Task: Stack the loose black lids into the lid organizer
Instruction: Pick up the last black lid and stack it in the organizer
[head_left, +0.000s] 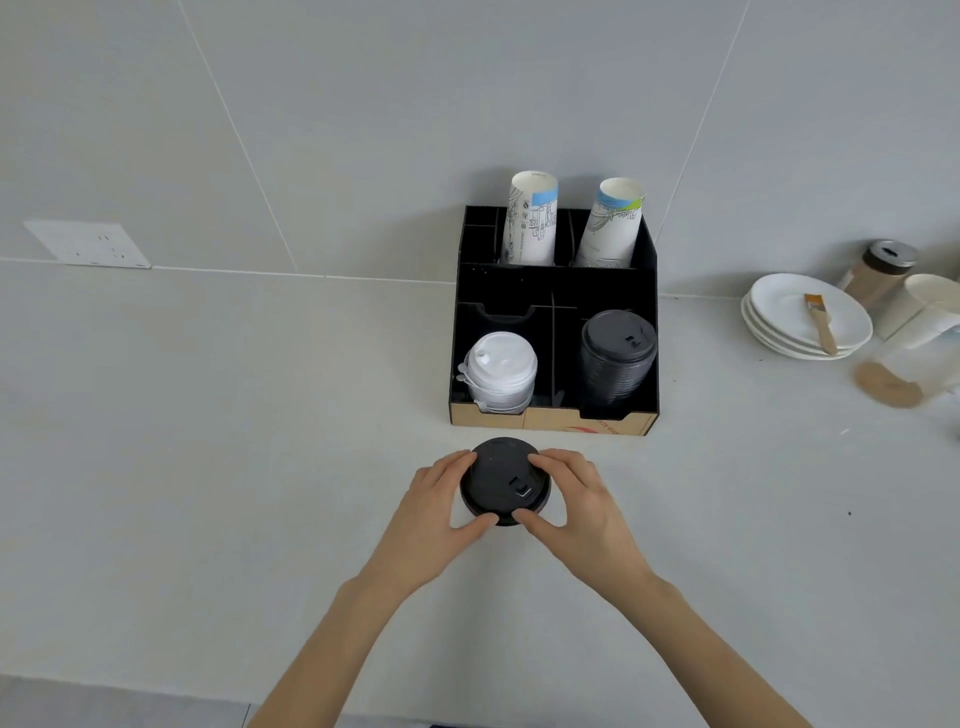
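Observation:
A loose black lid (503, 480), or a short stack of them, rests on the counter just in front of the black lid organizer (550, 358). My left hand (441, 504) grips its left rim with fingers and thumb. My right hand (571, 499) grips the right rim the same way. In the organizer's front right compartment stands a tall stack of black lids (618, 356). Its front left compartment holds a stack of white lids (500, 371).
Two stacks of paper cups (532, 221) stand in the organizer's back compartments. At the right sit stacked white plates (789, 322) with a brush (821, 319) on top, a jar (878, 273) and a clear container (904, 371). A wall socket (88, 243) is at the left.

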